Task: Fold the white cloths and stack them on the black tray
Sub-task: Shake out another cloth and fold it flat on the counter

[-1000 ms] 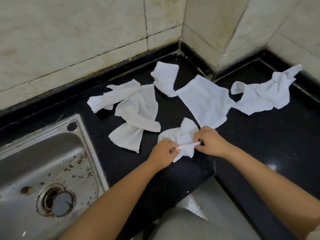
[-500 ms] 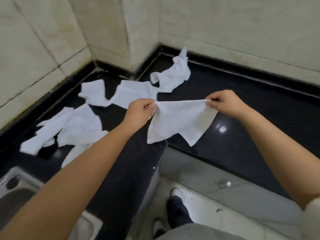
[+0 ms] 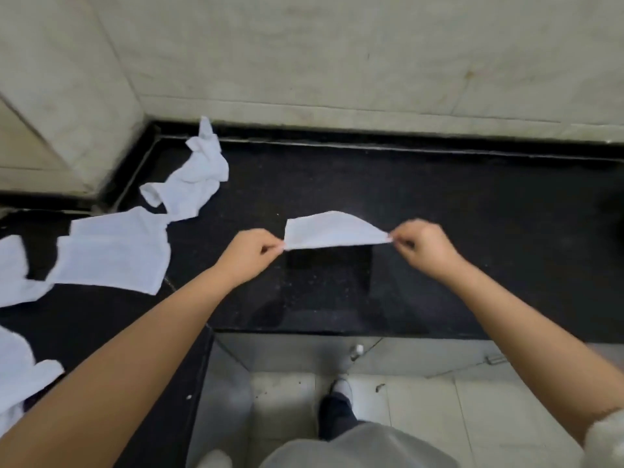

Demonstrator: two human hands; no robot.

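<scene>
My fingers [image 3: 275, 247] pinch the two near corners of a white cloth [image 3: 332, 231]: my left hand [image 3: 248, 255] grips the left corner and my right hand [image 3: 423, 246] grips the right one, so the near edge runs taut between them above the black surface [image 3: 439, 197] while the rest of the cloth arches up and away from me. The surface itself is the biggest thing here, a dark speckled slab running along the pale tiled wall [image 3: 337, 55] and turning a corner to my left. On that left stretch a flat cloth [image 3: 114, 251] lies spread out, its far corner touching a crumpled cloth [image 3: 199, 177] that trails toward the wall corner. Two more cloths show only partly at the left edge [image 3: 13, 268] and lower left [image 3: 20, 369]. Below the surface's front edge I see the tiled floor [image 3: 422, 400] and my shoe [image 3: 337, 403].
</scene>
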